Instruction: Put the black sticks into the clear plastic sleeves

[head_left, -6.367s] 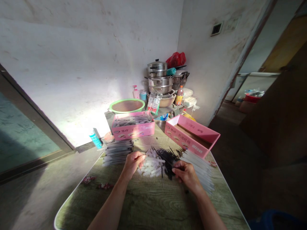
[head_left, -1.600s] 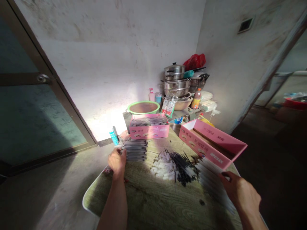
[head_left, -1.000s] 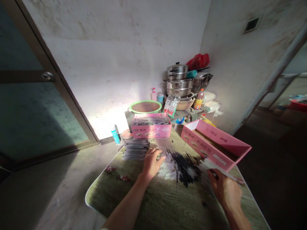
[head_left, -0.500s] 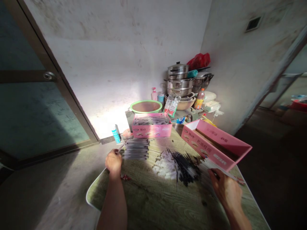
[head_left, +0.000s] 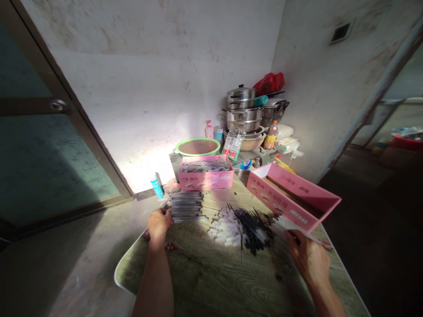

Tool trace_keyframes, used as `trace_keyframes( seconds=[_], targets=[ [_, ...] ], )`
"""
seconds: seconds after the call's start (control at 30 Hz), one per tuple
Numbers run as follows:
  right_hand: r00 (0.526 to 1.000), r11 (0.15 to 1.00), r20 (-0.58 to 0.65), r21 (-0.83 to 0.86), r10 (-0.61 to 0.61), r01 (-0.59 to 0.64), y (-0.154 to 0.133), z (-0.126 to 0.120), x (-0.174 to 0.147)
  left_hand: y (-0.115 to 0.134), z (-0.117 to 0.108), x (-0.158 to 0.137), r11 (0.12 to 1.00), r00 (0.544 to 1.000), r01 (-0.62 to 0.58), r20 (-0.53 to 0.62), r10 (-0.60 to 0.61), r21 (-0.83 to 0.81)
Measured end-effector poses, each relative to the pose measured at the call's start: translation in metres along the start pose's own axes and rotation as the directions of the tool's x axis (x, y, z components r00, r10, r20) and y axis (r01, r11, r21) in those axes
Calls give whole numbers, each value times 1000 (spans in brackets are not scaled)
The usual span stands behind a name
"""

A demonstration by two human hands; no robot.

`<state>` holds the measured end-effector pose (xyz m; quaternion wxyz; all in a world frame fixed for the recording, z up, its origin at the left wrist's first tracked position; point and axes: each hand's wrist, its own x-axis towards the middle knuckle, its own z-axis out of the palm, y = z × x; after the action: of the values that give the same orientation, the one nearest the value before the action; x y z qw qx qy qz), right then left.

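**On the worktop [head_left: 224, 281]: partway through, by the look of it**

Nearest the camera, past the wood-grain front, the right hand [head_left: 309, 255] sits over the clear tubes [head_left: 280, 231], fingers curled in fairly narrow. Can't tell if it's gripping one or just resting on the pile, since the fingertips are hidden. The left hand [head_left: 159, 223] is way over on the other side, at the near left end of a row of sticks [head_left: 187, 207]. Its thumb and fingers are close together, but I honestly can't tell if it's pinching a stick or only nudging the ends.

Between the hands there's a heap of white bits [head_left: 226, 231] with black bits [head_left: 253, 231] next to it, on the side toward the tubes.

Progress-wise, I'd say that row looks like the done stuff, lying side by side, and the white bits, black bits and tubes look like what's left. Decent amount of each, so plenty to go.

Just behind the row is a pink box [head_left: 206, 181] loaded with similar sticks. A second pink box [head_left: 279, 201] stands at an angle behind the tubes, brown bottom showing. Farther back: green-rimmed tub [head_left: 177, 148], stacked pots [head_left: 243, 116], an orange-capped bottle [head_left: 270, 140] and a red bag [head_left: 269, 83] up top.
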<state>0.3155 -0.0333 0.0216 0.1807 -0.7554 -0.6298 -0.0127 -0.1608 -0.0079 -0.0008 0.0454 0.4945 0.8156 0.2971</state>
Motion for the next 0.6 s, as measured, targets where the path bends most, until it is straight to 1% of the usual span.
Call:
trace_keyframes(
  seconds=[0.07,0.1,0.13,0.17,0.23,0.3,0.33,0.6],
  targets=[
    [1000,1000,-8,-3,0,0,1,0,0,4,-5,-2,995,996,89,-21,-89,34],
    [1000,1000,-10,-6,2,-2,1,1,0,7,-7,-3,995,996,92,-6,-92,34],
    [1000,1000,-8,-7,4,-4,1,1,0,10,-9,-4,999,998,51,45,-52,19],
    [1000,1000,-6,-7,4,-5,1,0,0,13,-11,-5,1000,993,-17,120,18,-9],
    [1000,1000,-5,-1,-1,1,0,-1,0,17,-12,-7,985,948,-151,270,167,-78],
    [1000,1000,-1,10,-4,4,-1,-2,0,19,-10,-8,972,910,-210,342,235,-110],
    [1000,1000,1,15,-1,1,-1,-2,0,19,-9,-8,968,904,-222,347,248,-113],
    [1000,999,-5,49,4,-4,0,-2,0,17,-2,-7,963,909,-241,318,268,-123]
  ],
)
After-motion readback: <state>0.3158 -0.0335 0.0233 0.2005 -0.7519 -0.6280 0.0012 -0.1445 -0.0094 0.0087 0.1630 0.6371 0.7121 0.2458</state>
